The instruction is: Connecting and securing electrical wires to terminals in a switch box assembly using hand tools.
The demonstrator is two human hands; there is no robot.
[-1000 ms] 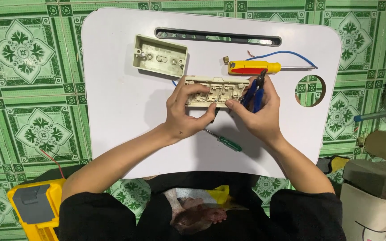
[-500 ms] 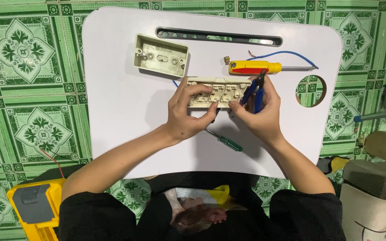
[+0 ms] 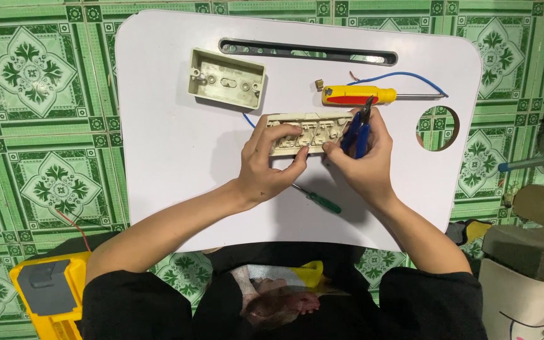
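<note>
Head view, looking down on a white lap table (image 3: 177, 151) set over green patterned floor tiles (image 3: 39, 94).

Item in hand: cream switch plate (image 3: 306, 131), lying back side up near the table's middle, its inner slots showing. Left hand (image 3: 266, 167) curled round the plate's left end, fingers over the top edge and thumb at the lower edge. Right hand (image 3: 363, 160) closed on blue-handled pliers (image 3: 357, 129), whose dark tip points up beside the plate's right end; its fingertips touch the plate.

Nearby on the table: cream wall box (image 3: 226, 79), open side up, above and to the left; yellow and red screwdriver (image 3: 373, 95) just above the pliers; blue wire (image 3: 404, 77) arching over it; green-handled screwdriver (image 3: 319, 201) below the hands.

Beside the table, lower left: yellow case (image 3: 45, 293).
</note>
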